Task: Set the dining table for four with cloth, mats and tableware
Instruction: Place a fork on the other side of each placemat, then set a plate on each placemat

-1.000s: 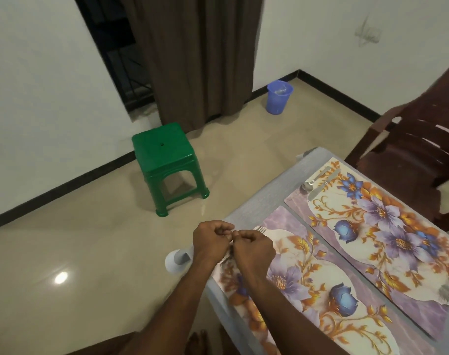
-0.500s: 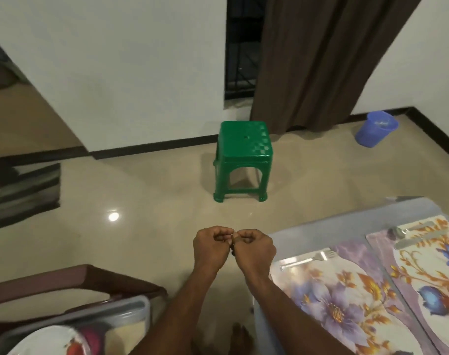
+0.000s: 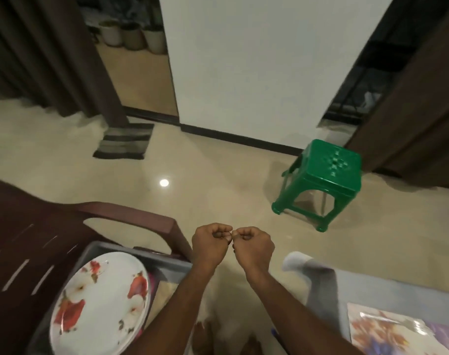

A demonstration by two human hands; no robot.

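My left hand (image 3: 210, 242) and my right hand (image 3: 254, 245) hover side by side over the floor, both curled into fists with the knuckles touching; I see nothing held in either. Lower left, a stack of white plates with red flowers (image 3: 100, 303) lies in a grey tub (image 3: 151, 258) on a brown plastic chair (image 3: 36, 226). At the lower right is the corner of the table under its grey cloth (image 3: 371, 285), with a floral place mat (image 3: 387, 331) on it.
A green plastic stool (image 3: 323, 175) stands on the tiled floor to the right. A striped doormat (image 3: 124, 142) lies by a doorway at the back left. Brown curtains (image 3: 52, 60) hang at the left and the far right. My feet show below my arms.
The view has swung left, away from the table: the mats and cutlery slid out to the right, while the chair with the tub of plates came in. My fists stayed together.
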